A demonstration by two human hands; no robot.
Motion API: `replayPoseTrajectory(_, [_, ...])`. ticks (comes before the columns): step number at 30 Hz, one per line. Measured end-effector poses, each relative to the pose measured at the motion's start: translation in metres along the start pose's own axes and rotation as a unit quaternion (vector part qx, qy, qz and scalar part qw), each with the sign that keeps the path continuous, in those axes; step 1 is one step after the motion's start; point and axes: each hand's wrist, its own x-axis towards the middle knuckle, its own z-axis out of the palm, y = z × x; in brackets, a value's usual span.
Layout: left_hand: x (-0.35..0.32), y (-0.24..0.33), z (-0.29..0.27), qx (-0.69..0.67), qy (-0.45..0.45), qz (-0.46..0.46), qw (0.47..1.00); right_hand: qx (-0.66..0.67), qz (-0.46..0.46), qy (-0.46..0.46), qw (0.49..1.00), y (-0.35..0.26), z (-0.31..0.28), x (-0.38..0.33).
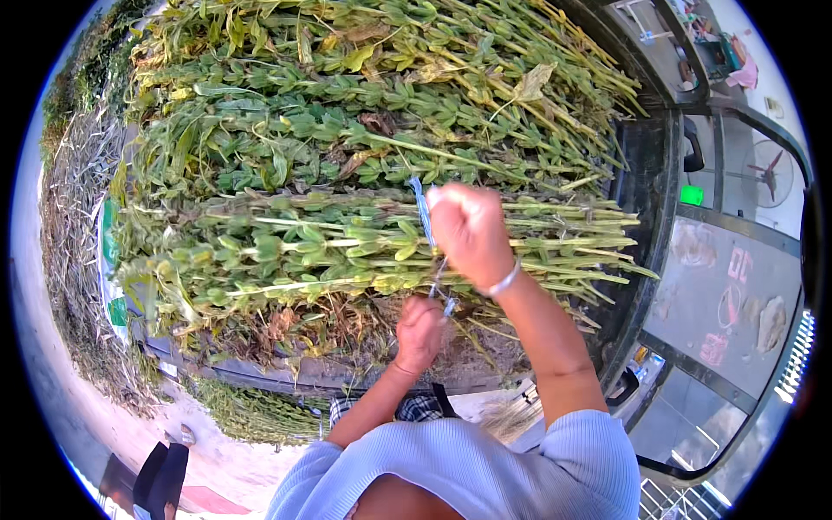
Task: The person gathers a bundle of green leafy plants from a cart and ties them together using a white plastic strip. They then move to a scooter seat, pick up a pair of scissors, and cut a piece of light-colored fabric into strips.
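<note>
Over the green stalk bundle [347,251], both hands' fingers, right hand [470,232] and left hand [419,332], grip blue string [423,212]

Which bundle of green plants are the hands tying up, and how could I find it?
Look at the big pile of leafy green stalks lying sideways on the vehicle bed. The bundle is the front one, nearest the person. Only it has a thin blue string around it, pulled by the right hand and left hand.

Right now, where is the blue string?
In the head view, the blue string runs over the nearest bundle of green stalks at picture centre, pulled between the right hand above and the left hand below.
</note>
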Motion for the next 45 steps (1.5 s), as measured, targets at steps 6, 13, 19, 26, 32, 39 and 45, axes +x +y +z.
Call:
replayPoseTrajectory(6, [-0.006,0.002,-0.007,0.001,0.022,0.02,1.0,-0.052,-0.12,-0.033,0.991,0.012,0.044,0.029])
replayPoseTrajectory(13, [0.009,0.015,-0.02,-0.018,0.031,-0.009,0.999,0.181,0.133,0.07,0.972,0.032,0.024,0.054])
replayPoseTrajectory(19, [0.048,0.006,-0.004,-0.046,0.044,-0.006,0.998,0.189,0.203,0.133,0.952,0.06,0.02,0.11])
replayPoseTrajectory(26, [0.025,0.001,-0.014,0.0,0.017,-0.009,1.0,0.229,0.215,0.095,0.945,0.073,0.026,0.1])
replayPoseTrajectory(32, [0.038,-0.002,-0.012,-0.066,0.015,-0.014,0.998,0.177,0.162,0.136,0.961,0.079,0.023,0.109])
replayPoseTrajectory(39, [0.017,0.009,-0.026,-0.102,-0.002,-0.102,0.99,0.247,0.179,0.126,0.944,0.078,0.024,0.089])
replayPoseTrajectory(45, [0.035,0.05,-0.072,-0.229,0.034,-0.187,0.955,-0.113,-0.12,0.055,0.985,0.001,-0.001,0.008])
